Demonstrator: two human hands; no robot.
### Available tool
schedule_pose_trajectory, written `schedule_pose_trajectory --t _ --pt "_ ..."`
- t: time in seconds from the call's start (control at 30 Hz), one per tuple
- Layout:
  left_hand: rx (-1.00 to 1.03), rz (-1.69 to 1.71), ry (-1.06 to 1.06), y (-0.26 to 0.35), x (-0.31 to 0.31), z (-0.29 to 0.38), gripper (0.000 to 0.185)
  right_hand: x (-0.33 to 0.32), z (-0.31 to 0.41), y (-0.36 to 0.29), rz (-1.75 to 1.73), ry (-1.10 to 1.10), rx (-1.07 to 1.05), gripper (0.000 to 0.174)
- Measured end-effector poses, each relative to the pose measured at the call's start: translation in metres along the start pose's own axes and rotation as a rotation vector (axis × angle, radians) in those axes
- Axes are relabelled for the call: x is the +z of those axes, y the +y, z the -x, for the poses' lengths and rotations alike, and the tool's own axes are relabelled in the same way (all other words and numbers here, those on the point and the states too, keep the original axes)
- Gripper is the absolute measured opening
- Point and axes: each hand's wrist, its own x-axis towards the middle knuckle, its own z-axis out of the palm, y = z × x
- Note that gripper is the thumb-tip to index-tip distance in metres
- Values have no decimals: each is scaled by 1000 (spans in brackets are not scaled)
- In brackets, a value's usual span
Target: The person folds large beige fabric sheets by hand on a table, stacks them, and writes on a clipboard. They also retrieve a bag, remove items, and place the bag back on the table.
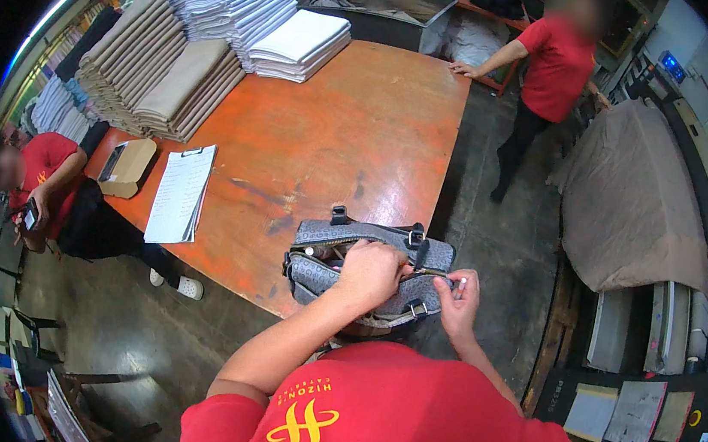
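Observation:
A grey patterned handbag (316, 233) with dark handles and metal buckles sits at the near corner of the wooden table, its top partly unzipped. Inside the opening a few items show, too small to name. My left hand (369, 274) reaches across the bag, its fingers pinching at the zipper (430, 272) near a handle. On the bag's right end, my right hand (459, 300) pinches the zipper's end between thumb and fingers. A small white thing shows at those fingertips; what it is I cannot tell.
Beyond the bag, the orange wooden table (320, 140) bears a clipboard with written sheets (180, 197), an open cardboard box (135, 169), folded beige cloths (185, 90) and folded white cloths (299, 42). One person (57, 168) stands left; another (557, 63) touches the table's far right corner. A cloth-covered machine (630, 205) stands right.

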Motion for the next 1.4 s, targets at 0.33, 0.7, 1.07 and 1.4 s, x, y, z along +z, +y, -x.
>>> schedule_pose_trajectory --t 0.33,0.7,1.07,1.4 --pt "-215 -201 61 -62 -79 42 22 -42 -19 -22 224 -362 -168 27" --pt "-734 320 161 -211 25 109 74 -92 -20 -28 312 -257 -153 27" --pt "-834 -187 -149 -217 120 128 98 -232 -60 -22 774 -143 -132 24" --pt "-887 -158 -306 -222 112 123 99 -174 -125 268 918 -457 131 19"
